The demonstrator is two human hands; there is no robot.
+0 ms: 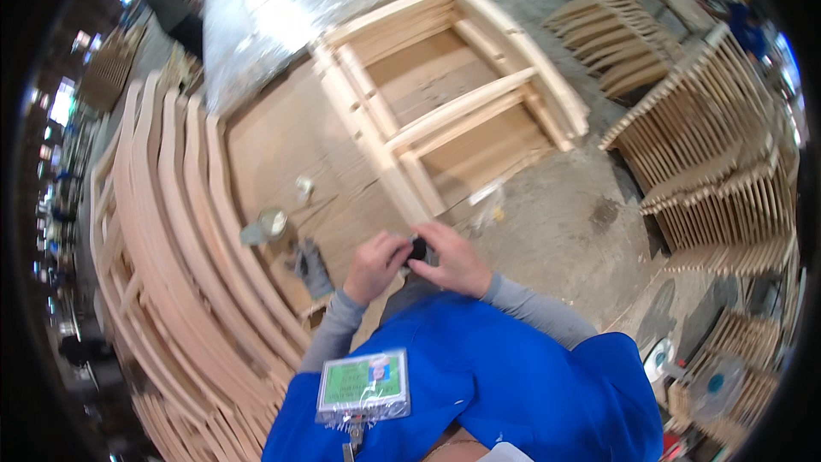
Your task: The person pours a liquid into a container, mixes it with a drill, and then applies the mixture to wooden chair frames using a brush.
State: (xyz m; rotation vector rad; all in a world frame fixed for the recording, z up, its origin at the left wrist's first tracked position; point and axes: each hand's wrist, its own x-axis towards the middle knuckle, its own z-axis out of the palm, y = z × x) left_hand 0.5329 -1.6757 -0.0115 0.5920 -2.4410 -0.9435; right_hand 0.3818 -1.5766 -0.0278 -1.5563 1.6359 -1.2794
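My left hand (pixel 375 267) and my right hand (pixel 455 262) meet in front of my blue work coat, fingertips closed on a small black object (pixel 417 249). Its kind is hard to make out, since the fingers cover its sides. Beyond my hands lies a pale wooden frame (pixel 368 133), built of rails with crossbars, on a brown board. To the left of my left hand, a grey glove (pixel 310 269) rests on the worktop (pixel 282 133), with an open round container (pixel 272 222) and a small white cup (pixel 304 183) farther off.
Curved wooden parts (pixel 154 205) stand in a long row at the left. Stacked slatted wooden pieces (pixel 710 137) fill the right side. Plastic sheeting (pixel 265 17) covers a surface at the far left, where another person (pixel 171 4) stands. Tape rolls (pixel 658 361) are at lower right.
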